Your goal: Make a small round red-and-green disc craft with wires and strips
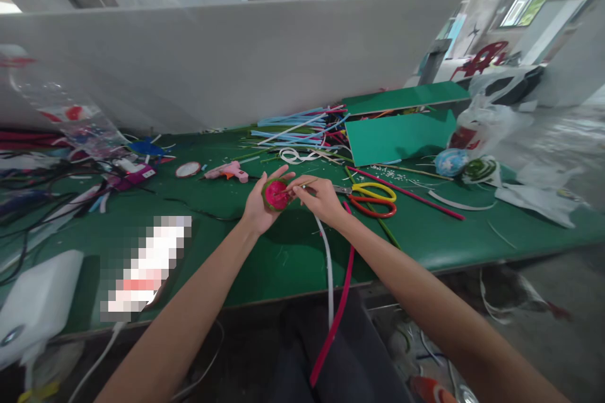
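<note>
My left hand (256, 211) is closed around a small round craft piece (276, 196), pinkish red in the middle with a green rim. At its right side, my right hand (324, 200) pinches a thin stick (310, 181) whose tip is close to the red middle; whether it touches is too small to tell. Below the right hand hang a white strip (326, 264) and a pinkish-red strip (344, 293), running over the table edge. Scissors (373, 199) with yellow and orange handles lie just right of that hand. A pink glue gun (229, 171) rests beyond the left hand.
Blue and other coloured strips (293, 129) are heaped at the back beside a green box (399, 138). Yarn-like balls (451, 162) and a plastic bag (486, 123) stand at right. A blurred-out phone-like device (151, 264), a white box (40, 302) and a plastic bottle (70, 110) are at left.
</note>
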Demonstrator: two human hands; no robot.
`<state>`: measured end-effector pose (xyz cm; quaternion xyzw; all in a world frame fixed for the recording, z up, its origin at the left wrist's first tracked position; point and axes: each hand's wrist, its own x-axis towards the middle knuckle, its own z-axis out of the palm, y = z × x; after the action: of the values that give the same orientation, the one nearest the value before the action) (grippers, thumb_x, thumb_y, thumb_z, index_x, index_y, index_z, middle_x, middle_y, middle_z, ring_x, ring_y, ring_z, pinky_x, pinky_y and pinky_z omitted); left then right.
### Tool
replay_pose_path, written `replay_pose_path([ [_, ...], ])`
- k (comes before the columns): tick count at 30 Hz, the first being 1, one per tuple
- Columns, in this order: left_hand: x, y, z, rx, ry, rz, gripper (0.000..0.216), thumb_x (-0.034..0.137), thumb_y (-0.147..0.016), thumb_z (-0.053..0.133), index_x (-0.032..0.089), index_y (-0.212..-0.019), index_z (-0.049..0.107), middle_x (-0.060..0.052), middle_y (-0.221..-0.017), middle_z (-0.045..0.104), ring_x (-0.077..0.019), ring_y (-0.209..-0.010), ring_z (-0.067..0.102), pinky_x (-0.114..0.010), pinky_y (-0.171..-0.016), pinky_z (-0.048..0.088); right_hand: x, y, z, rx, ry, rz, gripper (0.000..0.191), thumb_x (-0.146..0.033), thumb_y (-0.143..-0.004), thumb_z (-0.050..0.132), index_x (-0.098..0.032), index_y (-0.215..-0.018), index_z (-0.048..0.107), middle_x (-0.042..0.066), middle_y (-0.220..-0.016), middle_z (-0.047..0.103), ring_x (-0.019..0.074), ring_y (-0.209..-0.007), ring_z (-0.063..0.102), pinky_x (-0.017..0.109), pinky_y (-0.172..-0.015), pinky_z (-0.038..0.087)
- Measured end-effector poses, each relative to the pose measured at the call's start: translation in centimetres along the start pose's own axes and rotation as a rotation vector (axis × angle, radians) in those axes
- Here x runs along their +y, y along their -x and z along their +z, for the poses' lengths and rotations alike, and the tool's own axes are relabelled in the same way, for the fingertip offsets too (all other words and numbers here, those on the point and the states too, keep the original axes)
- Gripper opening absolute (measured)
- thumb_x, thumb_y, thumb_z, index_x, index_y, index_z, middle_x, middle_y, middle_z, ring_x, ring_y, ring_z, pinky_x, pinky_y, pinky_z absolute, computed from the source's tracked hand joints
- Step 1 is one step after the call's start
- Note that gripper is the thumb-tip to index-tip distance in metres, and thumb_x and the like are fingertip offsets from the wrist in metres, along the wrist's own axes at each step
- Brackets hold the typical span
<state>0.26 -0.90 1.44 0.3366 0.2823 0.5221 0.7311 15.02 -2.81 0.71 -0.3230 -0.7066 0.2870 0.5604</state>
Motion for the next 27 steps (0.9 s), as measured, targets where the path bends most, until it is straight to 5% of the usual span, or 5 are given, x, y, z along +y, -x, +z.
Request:
replay_pose_path([
  [13,0.59,0.61,0.27,0.002,0.105,-0.089,0.048,0.042,-0.094,0.029,0.015,-0.124,0.055,-0.012,-0.116,0.065,-0.0216,-0.098,0.064,-0.037,-0.084,0.053,-0.29,-0.09,-0.20,-0.086,-0.177,0.076,0.022,-0.027,-0.082,0.051,-0.021,-0.084,0.072,0.004,-0.088,0.067,0.0145,-0.067,0.059,0.026,-0.055,0.049],
  [23,0.51,0.78,0.62,-0.017,0.076,-0.085,0.049,0.046,-0.093,0.029,0.017,-0.123,0.054,-0.012,-0.112,0.066,-0.0232,-0.096,0.065,-0.042,-0.085,0.051,0.21,-0.26,-0.07,-0.073,-0.247,0.058,0.021,-0.028,-0.081,0.051,-0.019,-0.079,0.070,0.003,-0.086,0.067,0.0101,-0.056,0.054,0.025,-0.054,0.048],
  [27,0.27,0.25,-0.11,0.001,0.096,-0.044,0.047,0.047,-0.092,0.033,0.016,-0.120,0.056,-0.011,-0.103,0.069,-0.0232,-0.091,0.066,-0.045,-0.087,0.050,0.66,-0.78,-0.25,0.004,-0.404,0.163,0.016,-0.029,-0.077,0.056,-0.018,-0.077,0.069,0.004,-0.080,0.068,0.0142,-0.064,0.060,0.025,-0.052,0.047],
])
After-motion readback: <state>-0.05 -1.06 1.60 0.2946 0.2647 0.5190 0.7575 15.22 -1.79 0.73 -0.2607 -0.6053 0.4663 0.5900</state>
